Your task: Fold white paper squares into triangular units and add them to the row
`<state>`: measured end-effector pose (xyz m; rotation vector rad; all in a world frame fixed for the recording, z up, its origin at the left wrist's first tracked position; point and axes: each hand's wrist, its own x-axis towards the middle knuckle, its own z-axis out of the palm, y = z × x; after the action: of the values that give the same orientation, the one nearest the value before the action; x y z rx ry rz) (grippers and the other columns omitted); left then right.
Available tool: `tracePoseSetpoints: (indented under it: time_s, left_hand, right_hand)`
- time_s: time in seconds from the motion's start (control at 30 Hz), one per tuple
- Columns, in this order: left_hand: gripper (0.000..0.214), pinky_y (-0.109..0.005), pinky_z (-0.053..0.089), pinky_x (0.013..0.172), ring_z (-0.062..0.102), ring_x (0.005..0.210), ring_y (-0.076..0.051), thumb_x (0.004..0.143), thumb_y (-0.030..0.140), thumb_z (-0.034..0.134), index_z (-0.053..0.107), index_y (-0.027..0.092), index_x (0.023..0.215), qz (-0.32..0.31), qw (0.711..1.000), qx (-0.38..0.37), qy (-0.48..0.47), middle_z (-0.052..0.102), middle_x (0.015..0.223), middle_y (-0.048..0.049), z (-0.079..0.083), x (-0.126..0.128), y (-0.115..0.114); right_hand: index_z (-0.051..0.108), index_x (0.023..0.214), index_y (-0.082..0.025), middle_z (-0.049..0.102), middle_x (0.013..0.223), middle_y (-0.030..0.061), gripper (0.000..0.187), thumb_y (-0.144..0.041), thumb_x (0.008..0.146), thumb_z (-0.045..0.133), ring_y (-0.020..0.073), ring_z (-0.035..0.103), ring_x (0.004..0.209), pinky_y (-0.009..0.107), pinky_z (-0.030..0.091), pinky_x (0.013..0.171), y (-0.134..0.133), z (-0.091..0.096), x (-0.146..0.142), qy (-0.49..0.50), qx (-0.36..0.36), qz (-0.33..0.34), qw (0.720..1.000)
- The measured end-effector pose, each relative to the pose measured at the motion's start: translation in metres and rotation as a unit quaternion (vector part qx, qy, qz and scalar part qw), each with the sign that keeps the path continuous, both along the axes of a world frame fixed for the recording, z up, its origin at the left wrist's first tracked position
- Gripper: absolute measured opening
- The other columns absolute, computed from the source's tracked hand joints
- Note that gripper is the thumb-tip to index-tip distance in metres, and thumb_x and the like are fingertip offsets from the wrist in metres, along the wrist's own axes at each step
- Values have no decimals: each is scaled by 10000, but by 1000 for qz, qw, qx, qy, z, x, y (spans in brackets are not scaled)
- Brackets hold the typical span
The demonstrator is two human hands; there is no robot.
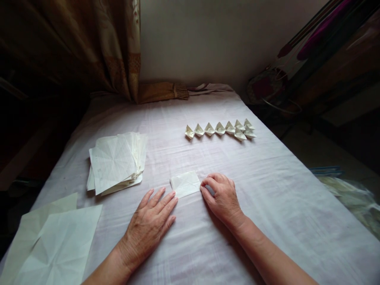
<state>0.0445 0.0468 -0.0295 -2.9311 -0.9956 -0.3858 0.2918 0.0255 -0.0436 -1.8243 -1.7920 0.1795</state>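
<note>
A small folded rectangle of white paper [185,183] lies on the white cloth in front of me. My left hand [150,225] rests flat on the cloth, fingers stretched out, its fingertips touching the paper's lower left edge. My right hand [221,198] has its fingers curled, their tips pressed against the paper's right edge. Beyond, a row of several small folded paper boats [221,130] stands on the cloth.
A stack of creased white sheets [117,162] lies at left. Two larger creased sheets [53,241] lie at the near left corner. The cloth-covered table [267,206] drops off at right. A brown curtain [118,47] hangs at the back left.
</note>
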Motion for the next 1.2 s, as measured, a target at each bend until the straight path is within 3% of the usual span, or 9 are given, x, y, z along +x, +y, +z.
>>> tracePoseSetpoints:
  time_s: [0.6,0.9,1.0,1.13,1.2]
  left_hand:
    - [308,-402,320,1101,581,1152,-205,984,308,431,662,251,1179,-20,999,-9,-23,708,1185,-3,6,-2,11]
    - [320,-423,337,1093,579,1185,-224,974,293,431,673,236,1175,34,998,-8,-42,711,1183,-30,6,-6,11]
    - [357,-426,307,1114,514,1273,-237,977,305,421,623,214,1258,50,998,4,-35,651,1293,-47,7,7,11]
    - [617,-453,194,1167,397,1374,-280,950,551,380,518,120,1370,65,998,22,10,496,1453,-116,-5,41,6]
    - [682,-452,122,1185,404,1368,-278,946,596,333,520,90,1364,87,996,27,22,505,1442,-130,-12,54,4]
  right_hand:
    - [640,799,-235,634,876,14,65,-210,844,600,185,552,851,324,330,769,-1,0,1,4,1,2,1000]
    - [641,812,-241,631,886,21,53,-225,848,605,194,545,851,335,332,783,0,-3,2,8,-2,6,1000]
    - [638,811,-240,631,879,19,57,-220,850,601,196,547,854,334,331,781,0,-3,2,4,-4,8,1000]
    - [633,806,-235,630,871,16,62,-209,851,598,195,550,851,334,328,776,0,-1,1,-1,-6,7,1000]
    - [634,809,-234,629,870,16,60,-213,853,598,194,548,851,334,329,779,-1,0,1,0,-4,7,1000]
